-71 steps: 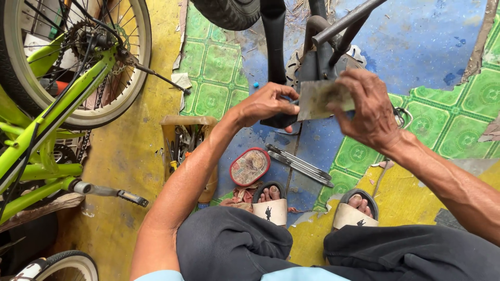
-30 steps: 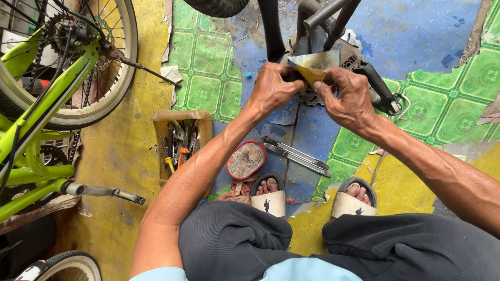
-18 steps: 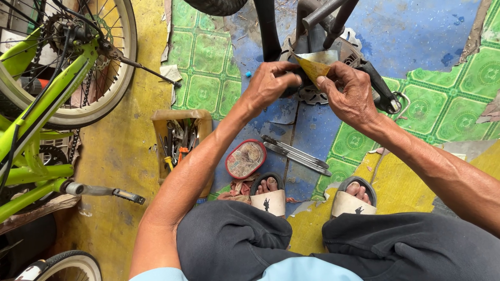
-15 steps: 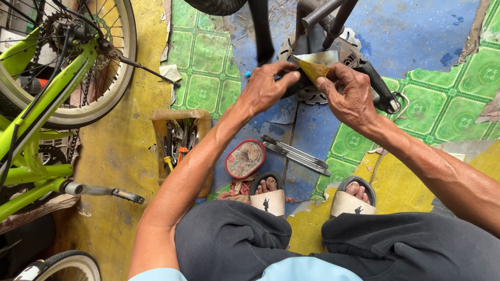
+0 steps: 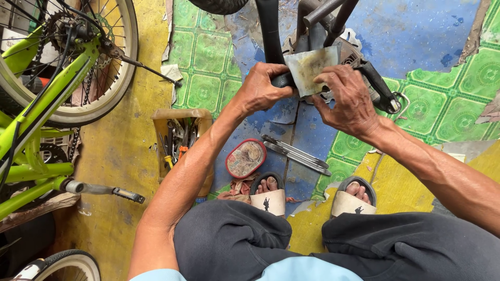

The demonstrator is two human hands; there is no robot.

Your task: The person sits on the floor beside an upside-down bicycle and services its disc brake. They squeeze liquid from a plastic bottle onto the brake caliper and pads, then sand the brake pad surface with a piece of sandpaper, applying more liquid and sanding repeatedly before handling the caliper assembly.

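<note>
I see both hands up at the bike's crank area. Left hand (image 5: 263,88) is wrapped around a dark tube, fingers touching the left edge of a worn grey-yellow sheet (image 5: 311,67). Right hand (image 5: 348,99) pinches the sheet's right edge; the sheet sits upright against the crank (image 5: 379,88). On the floor below: flat metal tools (image 5: 297,154), red-rimmed oval tin (image 5: 246,158), open toolbox (image 5: 179,136). Green bicycle (image 5: 47,99) on the left.
</note>
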